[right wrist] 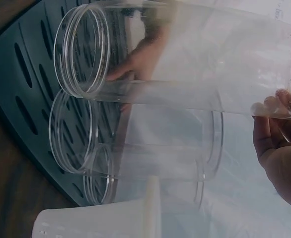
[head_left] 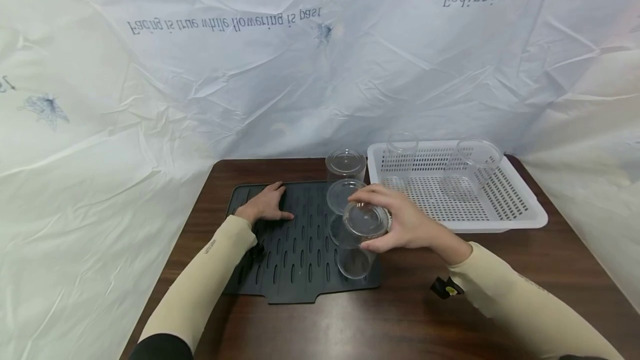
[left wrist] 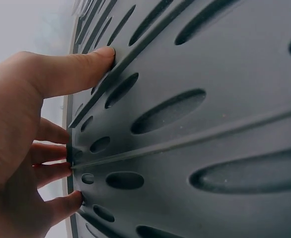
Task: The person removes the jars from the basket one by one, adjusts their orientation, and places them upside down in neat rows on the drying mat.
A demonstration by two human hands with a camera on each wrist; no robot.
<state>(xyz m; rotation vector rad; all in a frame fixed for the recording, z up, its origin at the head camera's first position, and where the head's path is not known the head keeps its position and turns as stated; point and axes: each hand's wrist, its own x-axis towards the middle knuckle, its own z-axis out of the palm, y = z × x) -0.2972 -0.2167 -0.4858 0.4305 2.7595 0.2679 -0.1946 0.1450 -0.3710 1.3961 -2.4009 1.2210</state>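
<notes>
A dark grey slotted draining mat (head_left: 287,276) lies on the wooden table. My left hand (head_left: 266,203) rests at its far left part, fingers spread; in the left wrist view the thumb lies on the slotted surface and the fingertips touch near the edge. My right hand (head_left: 407,218) grips a clear plastic jar (right wrist: 185,54) by its base end, threaded mouth facing down at the mat's right side. Whether that mouth touches the mat, I cannot tell. Behind it stand two similar clear jars, a nearer one (head_left: 345,196) and a farther one (head_left: 346,163), bases up.
A white perforated basket (head_left: 530,220) sits at the back right of the table. Two clear jars stand inside it, a left one (head_left: 402,143) and a right one (head_left: 479,151). White printed sheeting (head_left: 280,82) hangs behind the table (head_left: 330,332).
</notes>
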